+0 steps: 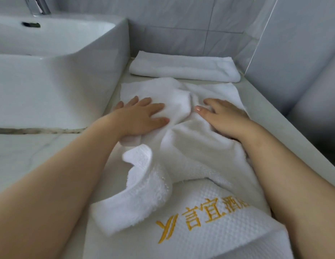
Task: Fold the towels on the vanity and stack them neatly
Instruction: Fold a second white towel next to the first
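Towel (191, 146) — white, rumpled terry — under left hand (142, 114) and right hand (224, 116), both flat, fingers straight.

The white waffle-weave towel (228, 245) carries yellow embroidery (196, 217): a slanted two-stroke logo, then the characters 言宜酒; a fourth character is partly hidden.

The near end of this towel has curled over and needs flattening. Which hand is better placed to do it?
Probably left. The left hand lies flat on the towel just beyond the curled end, on its side; the right hand presses the opposite side.
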The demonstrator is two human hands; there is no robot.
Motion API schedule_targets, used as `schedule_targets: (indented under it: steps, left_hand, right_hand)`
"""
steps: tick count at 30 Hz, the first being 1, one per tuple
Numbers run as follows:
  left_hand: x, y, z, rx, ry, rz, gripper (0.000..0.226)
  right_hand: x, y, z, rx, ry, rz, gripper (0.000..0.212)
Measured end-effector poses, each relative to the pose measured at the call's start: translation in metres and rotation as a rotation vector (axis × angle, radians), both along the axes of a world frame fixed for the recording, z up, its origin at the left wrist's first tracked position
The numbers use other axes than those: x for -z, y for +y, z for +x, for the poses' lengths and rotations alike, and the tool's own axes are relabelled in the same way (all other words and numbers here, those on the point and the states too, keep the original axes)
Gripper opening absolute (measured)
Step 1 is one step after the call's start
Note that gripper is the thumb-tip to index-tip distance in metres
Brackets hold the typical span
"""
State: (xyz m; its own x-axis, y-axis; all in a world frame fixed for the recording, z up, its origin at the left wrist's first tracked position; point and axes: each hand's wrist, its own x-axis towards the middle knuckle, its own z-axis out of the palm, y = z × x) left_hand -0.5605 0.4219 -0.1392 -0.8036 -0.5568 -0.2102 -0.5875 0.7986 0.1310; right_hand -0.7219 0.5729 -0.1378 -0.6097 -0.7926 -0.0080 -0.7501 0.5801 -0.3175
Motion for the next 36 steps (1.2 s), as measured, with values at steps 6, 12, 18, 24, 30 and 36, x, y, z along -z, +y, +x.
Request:
schedule_targets:
  steps: [6,12,18,24,30,36]
  left_hand:
    - [-0.021,-0.009,0.007,-0.217,0.192,0.352,0.06]
    - [-0.008,0.0,0.004,-0.174,0.535,0.036,0.044]
    - [0.009,-0.02,-0.006,-0.061,0.112,-0.031,0.053]
    - [0.003,-0.038,-0.023,-0.003,0.113,0.021,0.053]
    - [-0.01,-0.038,-0.018,0.091,0.117,0.091,0.053]
    - [-0.057,0.01,0.018,0.149,0.233,0.403,0.048]
  right_hand:
    - [-0.013,0.021,-0.02,0.102,-0.312,-0.182,0.045]
    - [-0.009,0.008,-0.014,0.103,0.077,-0.263,0.05]
    - [0.005,0.003,-0.022,0.088,0.014,0.069,0.057]
    - [0.007,-0.003,-0.028,0.139,0.033,0.102,0.061]
    - [0.007,-0.005,-0.033,0.099,0.031,0.039,0.059]
    - [-0.015,0.008,-0.008,0.058,0.102,-0.01,0.057]
